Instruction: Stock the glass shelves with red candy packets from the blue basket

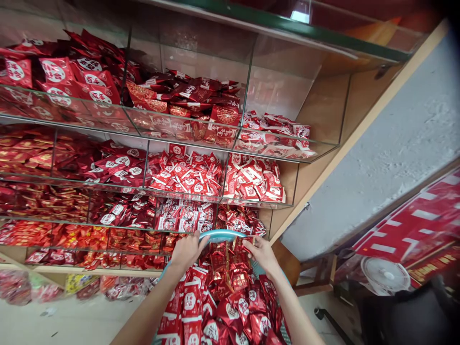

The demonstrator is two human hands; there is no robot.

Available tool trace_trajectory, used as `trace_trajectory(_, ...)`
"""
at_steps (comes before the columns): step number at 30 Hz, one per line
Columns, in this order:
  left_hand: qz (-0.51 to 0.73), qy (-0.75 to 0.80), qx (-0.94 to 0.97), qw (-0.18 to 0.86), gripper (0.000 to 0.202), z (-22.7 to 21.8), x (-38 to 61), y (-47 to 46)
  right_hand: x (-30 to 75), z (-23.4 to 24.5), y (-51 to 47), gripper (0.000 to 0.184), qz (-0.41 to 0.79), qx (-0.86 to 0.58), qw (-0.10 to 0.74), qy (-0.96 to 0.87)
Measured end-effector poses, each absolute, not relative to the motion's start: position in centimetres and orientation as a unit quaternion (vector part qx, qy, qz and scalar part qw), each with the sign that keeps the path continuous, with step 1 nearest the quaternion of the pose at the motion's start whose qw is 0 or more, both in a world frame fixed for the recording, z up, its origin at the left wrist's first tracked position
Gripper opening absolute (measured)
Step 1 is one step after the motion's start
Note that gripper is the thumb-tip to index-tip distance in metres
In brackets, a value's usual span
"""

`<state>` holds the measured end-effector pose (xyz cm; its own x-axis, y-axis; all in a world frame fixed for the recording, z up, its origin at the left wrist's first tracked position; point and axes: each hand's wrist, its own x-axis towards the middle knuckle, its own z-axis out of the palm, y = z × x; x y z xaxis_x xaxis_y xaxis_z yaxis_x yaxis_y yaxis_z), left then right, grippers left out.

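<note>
A teal plastic basket [220, 233], heaped with small red sweet packets [230, 311], is held out in front of the shelves. My left hand [187, 251] is closed on the far left of its rim, the thumb lying over the inside. On the right part of the rim my right hand [260, 253] is closed too, its outer fingers partly hidden. Shiny red-and-gold packets fill the far end of the basket, and one red packet lies right at my right thumb. White-labelled packets crowd its near end.
Ahead stands a shelf rack with glass dividers [146, 163], holding red packets [187, 172] in several compartments. Bagged goods [122, 287] lie under the lowest shelf. At right are a grey wall [388, 153], a wooden stool [316, 287], a white fan [385, 274] and a black chair [413, 311].
</note>
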<state>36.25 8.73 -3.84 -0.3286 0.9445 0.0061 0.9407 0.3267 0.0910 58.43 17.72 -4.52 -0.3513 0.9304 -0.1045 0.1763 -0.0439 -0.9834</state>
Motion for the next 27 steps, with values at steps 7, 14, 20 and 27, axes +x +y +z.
trace_trajectory(7,0.038,0.81,0.584,0.023,0.065,-3.9,36.2,8.6,56.9,-3.9,19.0,0.035,0.561,-0.434,0.215,-0.672)
trace_trajectory(14,0.038,0.81,0.584,0.026,0.066,-3.9,36.2,8.6,56.7,-3.6,18.9,0.04,0.238,-0.521,0.155,-0.805)
trace_trajectory(20,0.038,0.81,0.585,0.035,0.065,-4.0,36.1,8.6,56.4,-1.5,21.3,0.047,0.114,-0.584,0.126,-0.794)
trace_trajectory(27,0.046,0.809,0.586,0.025,0.067,-4.2,36.1,8.6,52.6,-2.5,26.5,0.04,0.01,-0.592,0.096,-0.8)
